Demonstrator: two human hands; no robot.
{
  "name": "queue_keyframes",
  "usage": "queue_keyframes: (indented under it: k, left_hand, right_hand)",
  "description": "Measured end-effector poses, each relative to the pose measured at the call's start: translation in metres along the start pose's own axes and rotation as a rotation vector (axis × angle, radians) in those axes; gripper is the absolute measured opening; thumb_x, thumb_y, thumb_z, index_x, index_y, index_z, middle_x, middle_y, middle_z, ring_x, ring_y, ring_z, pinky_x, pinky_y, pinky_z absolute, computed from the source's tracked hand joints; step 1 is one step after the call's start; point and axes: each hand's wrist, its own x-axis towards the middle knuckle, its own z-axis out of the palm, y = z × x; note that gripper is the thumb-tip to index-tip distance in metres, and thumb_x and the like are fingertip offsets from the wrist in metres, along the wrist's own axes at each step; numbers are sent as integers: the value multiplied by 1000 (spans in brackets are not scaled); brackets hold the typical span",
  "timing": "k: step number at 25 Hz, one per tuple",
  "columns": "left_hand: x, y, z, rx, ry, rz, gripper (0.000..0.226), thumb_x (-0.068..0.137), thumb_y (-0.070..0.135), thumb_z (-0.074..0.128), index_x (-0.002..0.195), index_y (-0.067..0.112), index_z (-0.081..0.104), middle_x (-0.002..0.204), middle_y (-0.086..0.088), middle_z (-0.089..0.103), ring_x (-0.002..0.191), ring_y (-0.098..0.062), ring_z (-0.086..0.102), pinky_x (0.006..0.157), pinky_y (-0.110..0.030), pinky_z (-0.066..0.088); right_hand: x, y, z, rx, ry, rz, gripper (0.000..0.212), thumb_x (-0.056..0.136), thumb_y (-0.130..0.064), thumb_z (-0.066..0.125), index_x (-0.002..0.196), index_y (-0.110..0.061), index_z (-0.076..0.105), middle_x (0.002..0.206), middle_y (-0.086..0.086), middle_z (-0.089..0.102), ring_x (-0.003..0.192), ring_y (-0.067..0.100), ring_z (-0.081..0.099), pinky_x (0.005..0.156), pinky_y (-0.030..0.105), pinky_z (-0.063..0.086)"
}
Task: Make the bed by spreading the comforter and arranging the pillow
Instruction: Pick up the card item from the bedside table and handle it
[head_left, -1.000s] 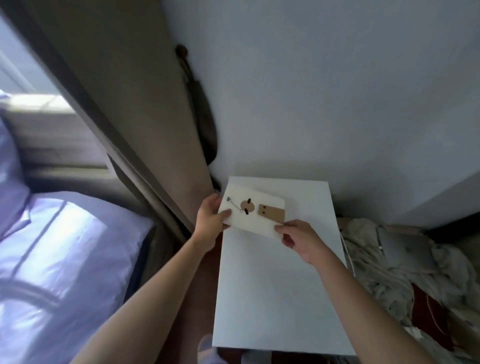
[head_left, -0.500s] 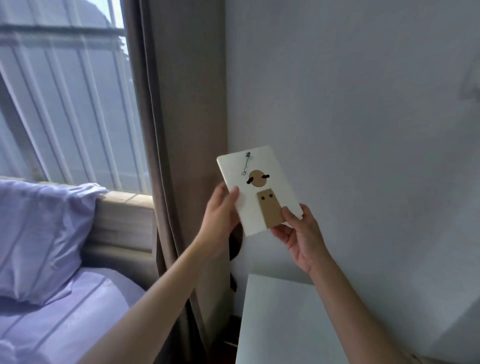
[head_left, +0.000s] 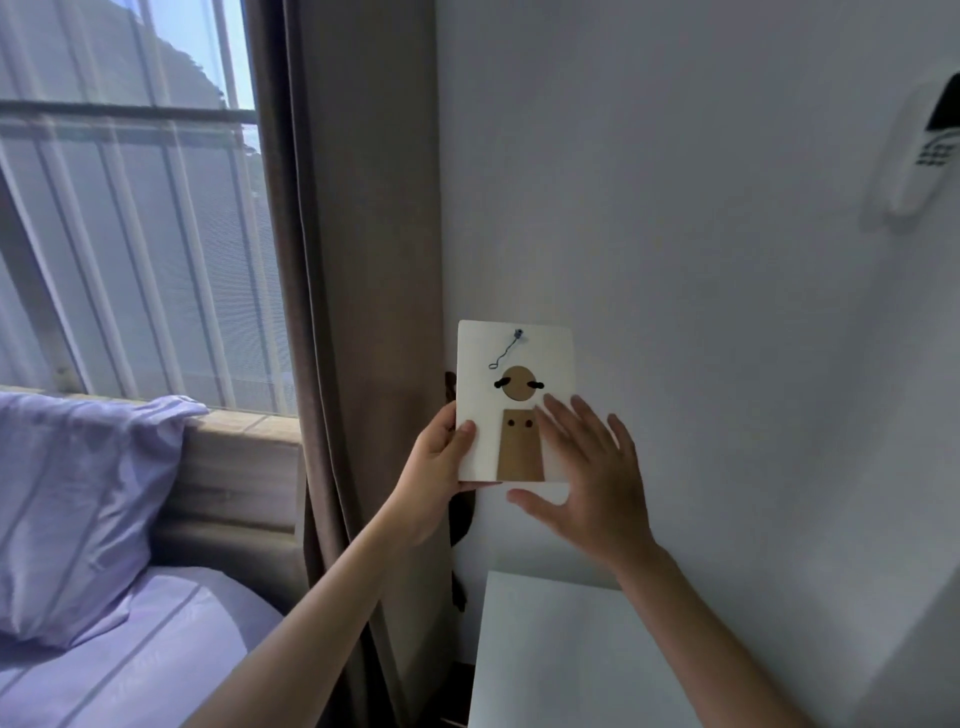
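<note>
You hold one white card (head_left: 514, 400) upright against the wall (head_left: 701, 260) at the centre of the frame. Your left hand (head_left: 441, 467) grips the card's lower left edge, thumb on the face and fingers (head_left: 451, 486) clamped behind it. Your right hand (head_left: 587, 467) lies flat over the lower right corner, fingers (head_left: 566, 421) spread apart and gripping nothing.

Task items: one pillow (head_left: 78, 509) stands propped at the left edge of the frame, leaning toward the window sill (head_left: 244, 421); the bed (head_left: 130, 660) lies below it at lower left. No comforter is in view, so neither task step appears to be in hand.

Hazards from this position:
- The card rests on one-hand grip plus palm pressure. Lifting the right hand before the card is secured is likely to let it swing or drop onto the white surface (head_left: 561, 654) below.
- The card carries one small wire loop (head_left: 505, 351) at its top edge. No hook is visible on the wall; whether the loop is caught cannot be told.
- The curtain (head_left: 337, 312) hangs just beside the card; your left arm could snag it.

Other counts: one window (head_left: 130, 234), one curtain, one wall-mounted remote (head_left: 930, 150) at upper right, two brown cut-outs (head_left: 519, 447) on the card.
</note>
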Motion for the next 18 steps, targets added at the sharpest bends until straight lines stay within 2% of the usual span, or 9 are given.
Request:
queue_keyframes:
  k: [2, 5, 7, 9, 11, 13, 15, 16, 18]
  left_hand:
    - [1, -2, 8, 4, -5, 2, 24, 102, 16, 40, 117, 26, 55, 110, 2, 67, 97, -15, 66, 69, -32, 60]
    - [3, -6, 17, -20, -19, -6, 23, 102, 15, 40, 116, 25, 55, 107, 3, 67, 93, -12, 67, 67, -30, 60]
    - [4, -7, 21, -1, -38, -15, 22, 102, 16, 40, 116, 26, 54, 107, 3, 66, 95, -14, 66, 70, -31, 61]
    - [6, -10, 24, 16, -44, -9, 23, 102, 15, 40, 117, 27, 53, 105, 6, 68, 96, -12, 67, 73, -33, 61]
    - [7, -14, 28, 15, -45, 16, 25, 102, 15, 41, 122, 25, 52, 105, 9, 69, 96, -11, 67, 77, -37, 60]
    - [6, -16, 33, 101, -34, 78, 26, 102, 15, 42, 126, 20, 50, 108, 5, 68, 98, -13, 67, 83, -41, 59]
    - [3, -21, 42, 381, -4, 211, 30, 101, 18, 44, 130, 17, 48, 106, 0, 69, 91, -15, 68, 79, -38, 58]
    - [-1, -23, 50, 584, 6, 295, 33, 101, 20, 44, 134, 16, 46, 103, 0, 69, 83, -15, 69, 73, -33, 58]
    - [-7, -35, 69, 1020, 48, 481, 44, 99, 19, 49, 142, 17, 40, 99, -3, 72, 71, -19, 70, 61, -31, 57]
  right_hand:
    - [-3, 8, 1, -66, -4, -97, 73, 83, -66, 49, 136, -16, 51, 142, 3, 52, 130, 24, 51, 105, 52, 41]
    - [-4, 22, -7, -78, -31, -138, 66, 86, -62, 49, 132, -14, 57, 136, 3, 58, 123, 22, 58, 97, 43, 49]
    - [0, 27, -17, -15, -108, -124, 66, 90, -63, 41, 132, -15, 57, 136, 2, 58, 123, 21, 57, 94, 39, 50]
    - [2, 31, -26, 74, -184, -85, 67, 92, -64, 32, 135, -18, 54, 140, -1, 53, 129, 18, 51, 95, 36, 48]
    - [1, 30, -33, 196, -238, -23, 64, 92, -61, 32, 142, -23, 45, 148, -8, 42, 138, 9, 36, 103, 30, 37]
    - [2, 24, -43, 511, -334, 230, 56, 93, -53, 41, 144, -31, 38, 148, -19, 36, 136, -6, 30, 111, 24, 27]
    - [13, 16, -54, 966, -320, 596, 39, 95, -48, 44, 133, -42, 48, 135, -25, 48, 121, -13, 45, 111, 26, 31]
    - [19, 16, -56, 1111, -254, 719, 29, 95, -48, 44, 121, -44, 57, 126, -23, 57, 115, -9, 51, 108, 30, 35]
    - [31, 16, -59, 1175, -171, 818, 26, 91, -51, 50, 104, -34, 65, 105, -15, 67, 106, 4, 59, 103, 39, 43]
